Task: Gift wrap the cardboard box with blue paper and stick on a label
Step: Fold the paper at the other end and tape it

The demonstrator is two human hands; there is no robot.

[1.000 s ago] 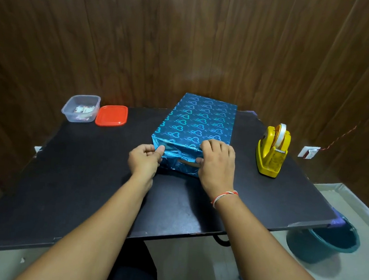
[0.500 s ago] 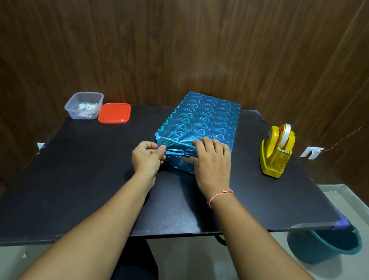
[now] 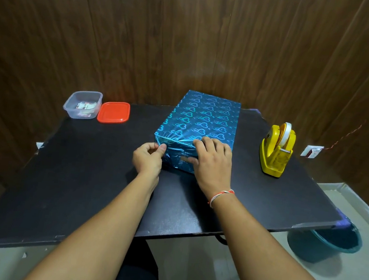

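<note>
A box wrapped in shiny blue paper with a heart pattern [image 3: 204, 121] lies lengthwise on the black table [image 3: 82, 179], its near end facing me. My left hand [image 3: 148, 158] pinches a fold of the blue paper at the near left corner of that end. My right hand [image 3: 213, 161] lies over the near top edge, fingers on top and thumb pressing the folded paper against the end face. A clear tub [image 3: 83, 104] at the back left holds small printed labels.
An orange lid [image 3: 113, 112] lies beside the tub. A yellow tape dispenser [image 3: 276, 150] with a white roll stands to the right of the box. A teal bucket [image 3: 325, 243] sits on the floor under the table's right corner. Wooden panels close the back.
The view has shifted a little. My left hand has closed in on the paper at the corner and my right hand has slid slightly left along the near edge.
</note>
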